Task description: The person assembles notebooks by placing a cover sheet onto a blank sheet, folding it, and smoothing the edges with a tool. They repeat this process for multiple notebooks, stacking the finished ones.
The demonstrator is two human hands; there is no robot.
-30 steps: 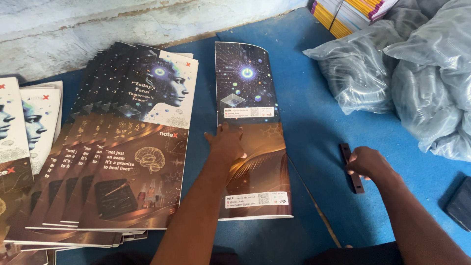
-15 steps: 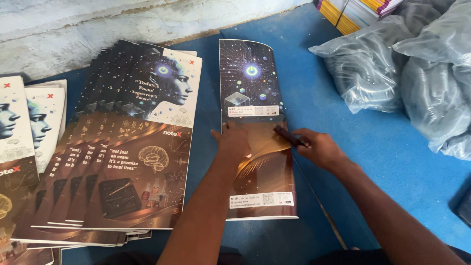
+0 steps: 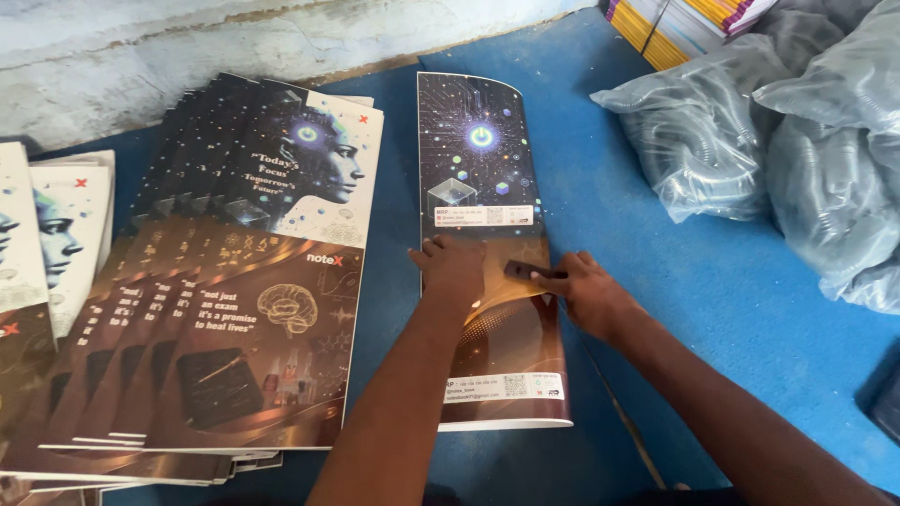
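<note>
On the blue floor [image 3: 656, 225], near the middle, lies a long folded cover sheet [image 3: 478, 169] with shiny dark art of a glowing circle and small cubes at the top and brown swirls lower down. Both hands rest on the middle of this sheet. The left hand [image 3: 455, 267] lies flat on its left side, with the fingers spread a little and pressing down, not closed around anything. The right hand [image 3: 586, 292] sits at the sheet's right edge, and its fingers pinch a small dark flat tool [image 3: 532, 272] that lies across the sheet and points toward the left hand. The tool touches the sheet just beside the left hand's fingertips. The far end of the sheet curves up a bit off the floor. To the left, close by but not touching, is a fanned stack of printed covers [image 3: 234, 309] showing a face made of lights and a drawing of a brain. More covers with faces [image 3: 52, 239] lie at the far left edge. To the right, well apart, sit clear plastic bags [image 3: 750, 141] full of coiled wire bindings. At the top right is a pile of bright coloured books [image 3: 675, 23].
</note>
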